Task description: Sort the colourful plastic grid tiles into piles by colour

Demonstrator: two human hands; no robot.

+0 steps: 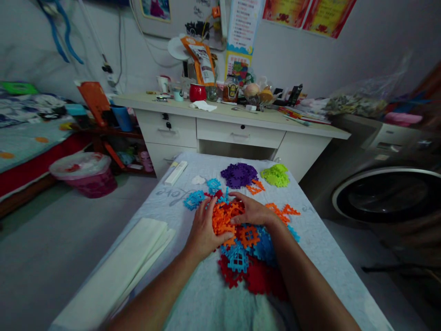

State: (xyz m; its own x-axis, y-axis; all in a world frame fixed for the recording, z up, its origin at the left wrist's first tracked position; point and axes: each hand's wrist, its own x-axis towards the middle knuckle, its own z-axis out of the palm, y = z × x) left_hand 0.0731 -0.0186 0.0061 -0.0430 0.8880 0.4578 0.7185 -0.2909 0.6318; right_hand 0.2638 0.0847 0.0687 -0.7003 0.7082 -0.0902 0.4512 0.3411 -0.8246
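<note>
Both hands cup a heap of orange interlocking plastic pieces (223, 218) from opposite sides at the middle of the covered table. My left hand (203, 227) curves round the heap's left side, thumb at its near edge. Bent over its right side, my right hand (253, 210) presses its fingers on the pieces. Blue pieces (237, 261) and dark red pieces (260, 276) lie spread on the near side, partly behind my right forearm. More blue pieces (195, 200) rest just beyond my left hand. Other orange pieces (275, 211) lie right of my right hand.
Farther back are a purple pile (239, 175) and a lime green pile (275, 175). A folded white cloth (120, 271) and a white narrow box (176, 173) lie along the left. Beyond stands a cluttered desk (237, 133), with a washing machine (386, 174) at right.
</note>
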